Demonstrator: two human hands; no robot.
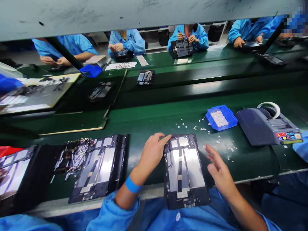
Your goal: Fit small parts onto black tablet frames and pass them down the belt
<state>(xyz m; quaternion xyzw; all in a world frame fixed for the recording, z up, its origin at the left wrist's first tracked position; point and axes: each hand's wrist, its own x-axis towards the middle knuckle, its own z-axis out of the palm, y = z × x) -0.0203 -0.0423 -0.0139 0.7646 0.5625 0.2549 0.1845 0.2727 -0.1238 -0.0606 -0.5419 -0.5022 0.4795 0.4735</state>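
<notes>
An opened tablet (196, 166) lies in front of me, its flat silvery battery cells, flex cables and dark frame exposed. Its lower end reaches past the bench's front edge. My left hand (154, 150), with a blue band at the wrist, grips the tablet's upper left corner; its index finger lies on that corner and the thumb is mostly hidden. Off the tablet's right side, my right hand (218, 173) hovers with fingers apart, holding nothing. Left of me stands a row of similar opened tablets (106, 163), beside a pile of small strip-like parts (74, 154).
A blue tray (222, 118) holds small white pieces, with more scattered around it. Right of it sits a grey tape dispenser (267, 125). Co-workers (187, 38) in blue sit across the line, where another tablet (145, 77) lies. A grey overhead panel (144, 14) spans the top.
</notes>
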